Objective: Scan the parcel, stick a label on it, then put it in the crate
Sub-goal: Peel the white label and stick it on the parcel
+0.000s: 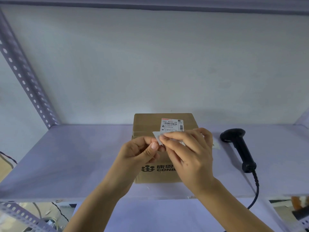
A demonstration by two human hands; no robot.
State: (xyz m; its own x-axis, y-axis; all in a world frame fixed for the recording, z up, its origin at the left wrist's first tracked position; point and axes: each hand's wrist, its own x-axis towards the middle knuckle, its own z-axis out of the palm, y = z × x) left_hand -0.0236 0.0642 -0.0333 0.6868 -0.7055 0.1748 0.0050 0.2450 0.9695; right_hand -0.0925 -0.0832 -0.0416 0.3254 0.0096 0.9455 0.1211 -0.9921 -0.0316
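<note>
A brown cardboard parcel (147, 124) stands on the white shelf board (75, 156), with a printed shipping sticker (172, 125) on its top right. Just above its near top edge I hold a small white label (157, 137). My left hand (140, 152) pinches the label's lower corner. My right hand (187, 153) grips it from the right, fingertips on its face. Most of the label is hidden behind my fingers. The black barcode scanner (239, 148) lies on the shelf to the right of the parcel. No crate is in view.
The scanner's coiled cable (255, 186) runs off the front edge of the shelf. A slotted metal upright (25, 76) rises at the left, with the pale wall behind. A white paper sheet (216, 144) lies between parcel and scanner. Cables hang below the shelf at lower left.
</note>
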